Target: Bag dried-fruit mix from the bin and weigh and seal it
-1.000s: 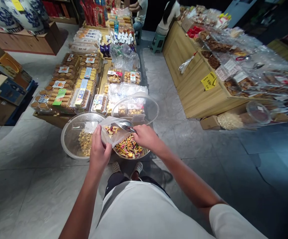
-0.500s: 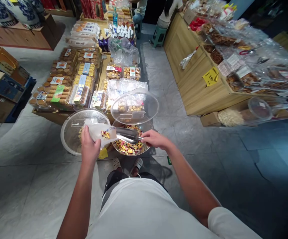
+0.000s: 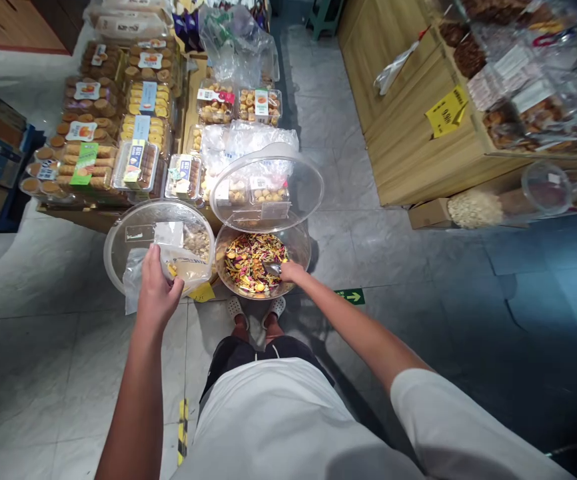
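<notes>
My left hand [image 3: 158,290] grips a clear plastic bag [image 3: 188,264] with a few yellowish pieces inside, over the lidded round tub [image 3: 113,257] on the left. My right hand [image 3: 292,272] is closed on the handle of a metal scoop [image 3: 271,269]. The scoop's blade is partly sunk in the colourful dried mix [image 3: 253,260], inside a clear round bowl [image 3: 302,250]. A transparent lid [image 3: 316,190] stands tilted open behind that bowl.
Behind the tubs, a display holds packed cookies [image 3: 138,163], boxed snacks [image 3: 260,107] and crumpled plastic [image 3: 238,50]. To the right stands a wooden counter [image 3: 408,140] with a yellow price tag [image 3: 447,112]. A yellow tag [image 3: 202,292] hangs low between the tubs.
My right hand has lowered the scoop from the bag's mouth into the mix. My left hand and the bag have moved left, away from the scoop. The view has tilted further down.
</notes>
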The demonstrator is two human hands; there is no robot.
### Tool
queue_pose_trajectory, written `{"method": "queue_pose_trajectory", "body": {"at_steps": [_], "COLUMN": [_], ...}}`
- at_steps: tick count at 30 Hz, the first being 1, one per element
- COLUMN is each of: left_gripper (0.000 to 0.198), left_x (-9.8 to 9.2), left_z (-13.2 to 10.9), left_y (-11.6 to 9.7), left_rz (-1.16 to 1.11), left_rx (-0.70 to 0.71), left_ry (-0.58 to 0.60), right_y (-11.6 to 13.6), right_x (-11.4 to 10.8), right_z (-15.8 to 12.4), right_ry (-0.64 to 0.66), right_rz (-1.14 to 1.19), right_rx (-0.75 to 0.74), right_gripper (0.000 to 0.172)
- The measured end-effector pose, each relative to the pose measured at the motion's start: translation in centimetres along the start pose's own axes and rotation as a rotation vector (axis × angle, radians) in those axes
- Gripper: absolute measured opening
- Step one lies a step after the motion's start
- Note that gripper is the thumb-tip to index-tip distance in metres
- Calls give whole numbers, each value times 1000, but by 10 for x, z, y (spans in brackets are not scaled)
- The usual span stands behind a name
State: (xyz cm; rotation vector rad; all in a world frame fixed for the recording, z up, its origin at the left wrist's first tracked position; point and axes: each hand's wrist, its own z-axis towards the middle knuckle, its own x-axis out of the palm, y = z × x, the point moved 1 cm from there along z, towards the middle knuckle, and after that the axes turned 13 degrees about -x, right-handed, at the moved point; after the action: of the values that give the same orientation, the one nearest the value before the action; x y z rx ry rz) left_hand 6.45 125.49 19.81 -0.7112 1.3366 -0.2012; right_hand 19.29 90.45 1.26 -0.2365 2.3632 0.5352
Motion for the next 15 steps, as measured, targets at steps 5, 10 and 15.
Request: {"method": "queue_pose_trajectory", "body": {"at_steps": [5, 10, 15], "left_gripper": [96, 96, 96], "left_x": [17, 21, 25], "left_z": [-1, 1, 4], "left_y": [11, 14, 14], "left_rz": [7, 4, -5], "left_rx": [-3, 1, -22], "left_ry": [50, 25, 44], "right_y": [-2, -10, 2], "right_x": [26, 37, 47], "right_z": [38, 45, 50], "right_ry": [85, 128, 139], "right_rz": [-28, -34, -5], "right_rx": [-68, -135, -163], "right_gripper": [42, 42, 38]}}
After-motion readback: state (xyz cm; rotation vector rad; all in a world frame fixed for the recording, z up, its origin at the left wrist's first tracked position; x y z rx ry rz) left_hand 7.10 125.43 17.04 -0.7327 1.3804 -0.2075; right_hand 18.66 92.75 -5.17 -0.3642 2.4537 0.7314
